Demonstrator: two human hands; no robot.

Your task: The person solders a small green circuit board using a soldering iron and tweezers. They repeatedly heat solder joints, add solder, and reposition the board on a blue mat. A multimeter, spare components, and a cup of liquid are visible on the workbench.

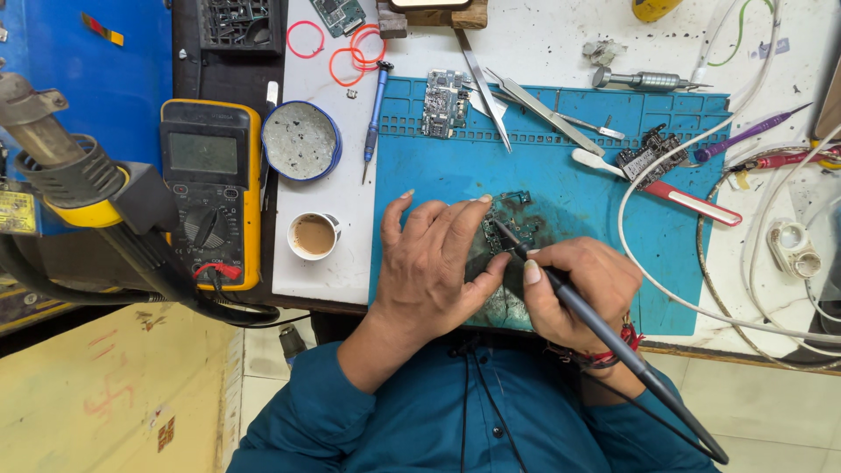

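Note:
My left hand (434, 263) lies flat on the blue work mat (596, 188), fingers spread, pressing down beside a small circuit board (512, 219). My right hand (578, 289) grips a black soldering iron (561, 293) like a pen. Its tip rests on the board, just right of my left fingertips. The iron's cord trails back toward my body at the lower right.
A yellow multimeter (210, 188) and a cup of tea (313, 235) sit to the left. A round tin (300, 140), a blue screwdriver (375, 109), tweezers (482, 88), other circuit boards (442, 103), a red-handled brush (666, 188) and white cables (666, 289) lie around the mat. A hot-air nozzle (53, 166) hangs at the far left.

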